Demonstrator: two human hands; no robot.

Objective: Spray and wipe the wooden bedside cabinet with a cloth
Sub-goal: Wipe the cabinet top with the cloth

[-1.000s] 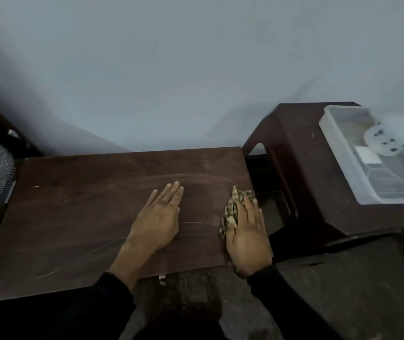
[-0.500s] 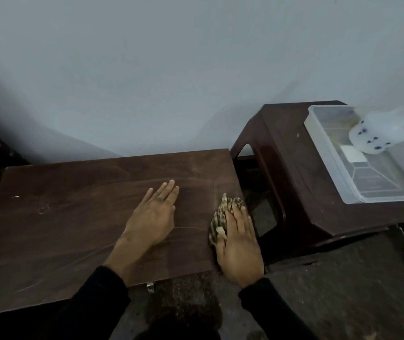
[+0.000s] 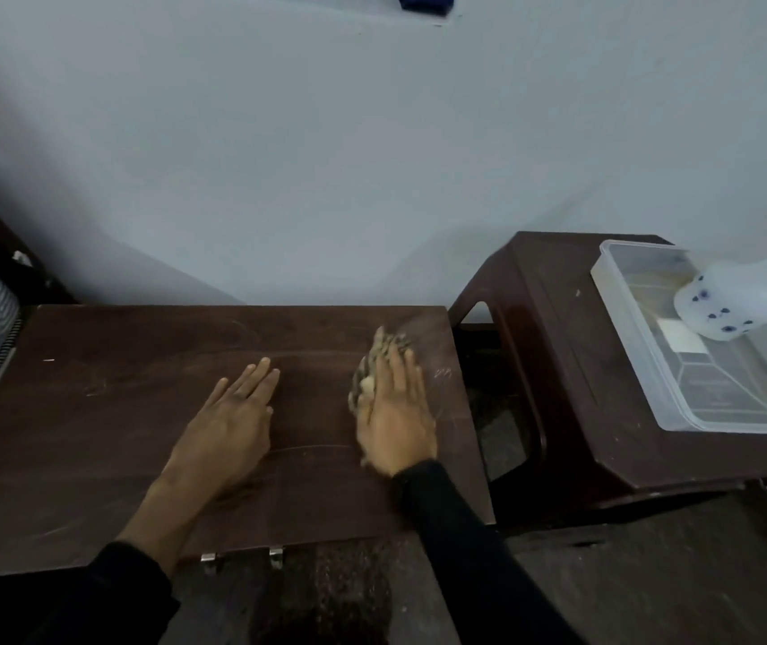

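My right hand (image 3: pixel 393 414) lies flat, fingers together, pressing the cloth (image 3: pixel 372 365) onto the cabinet top (image 3: pixel 107 439) near its right edge; the cloth bunches out past my fingertips, toward the wall. My left hand (image 3: pixel 228 421) rests open and empty beside it. Most of the bare wood runs leftward along the top's long axis, so I judge the next stroke goes that way.
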